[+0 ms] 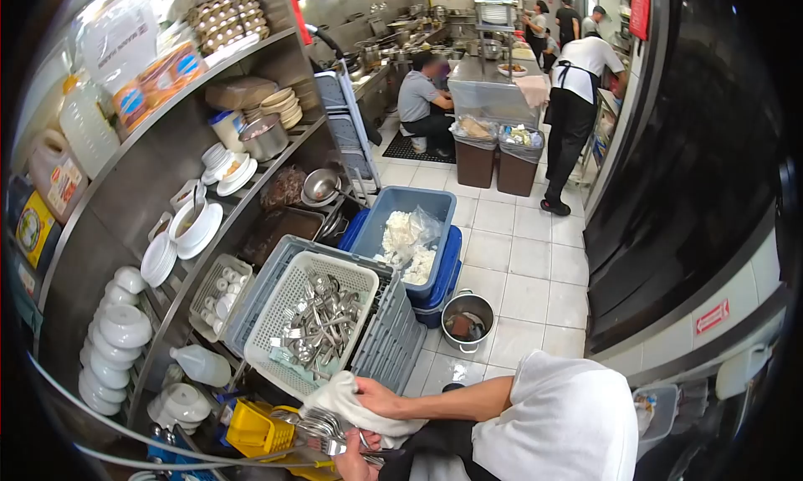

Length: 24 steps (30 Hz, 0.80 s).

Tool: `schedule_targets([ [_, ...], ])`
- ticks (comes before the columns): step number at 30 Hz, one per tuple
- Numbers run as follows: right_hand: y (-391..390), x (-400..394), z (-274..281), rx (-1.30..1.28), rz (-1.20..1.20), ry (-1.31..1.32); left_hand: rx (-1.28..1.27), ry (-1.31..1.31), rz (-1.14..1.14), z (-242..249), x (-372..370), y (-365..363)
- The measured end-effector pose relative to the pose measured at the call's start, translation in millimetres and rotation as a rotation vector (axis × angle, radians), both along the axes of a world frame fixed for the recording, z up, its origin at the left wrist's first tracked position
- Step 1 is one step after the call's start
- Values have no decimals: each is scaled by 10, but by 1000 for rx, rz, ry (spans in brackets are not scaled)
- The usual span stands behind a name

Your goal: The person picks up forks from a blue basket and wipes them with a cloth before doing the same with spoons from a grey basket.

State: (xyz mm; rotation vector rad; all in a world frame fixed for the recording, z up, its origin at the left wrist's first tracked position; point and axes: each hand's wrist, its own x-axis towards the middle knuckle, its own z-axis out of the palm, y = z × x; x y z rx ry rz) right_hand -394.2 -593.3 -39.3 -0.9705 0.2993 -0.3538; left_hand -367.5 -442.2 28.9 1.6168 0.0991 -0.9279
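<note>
My right hand (381,398) is closed on a white cloth (339,394), which hangs down beside a bundle of cutlery. Below it, my left hand (358,457) grips that bundle of forks and spoons (322,427), their heads pointing left. Just beyond the cloth stands a white perforated basket (266,347) with a heap of loose cutlery (322,322) in it. The basket rests on a grey crate (393,347). A yellow container (258,431) with more cutlery sits left of my hands.
Metal shelves on the left hold stacked white bowls (117,335), plates and bottles. A blue-grey tub (447,222) with white contents stands on blue containers. On the tiled floor is a metal pot (468,320). Other people work farther back, near two brown bins (475,163).
</note>
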Motion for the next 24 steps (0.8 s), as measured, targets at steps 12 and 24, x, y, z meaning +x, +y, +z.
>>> schedule_targets([
  [12, -307, -47, 158, 431, -206, 307, -57, -207, -256, -451, 70, 120],
  [24, 74, -119, 5, 615, 546, -66, 236, -157, -15, -536, 51, 27],
])
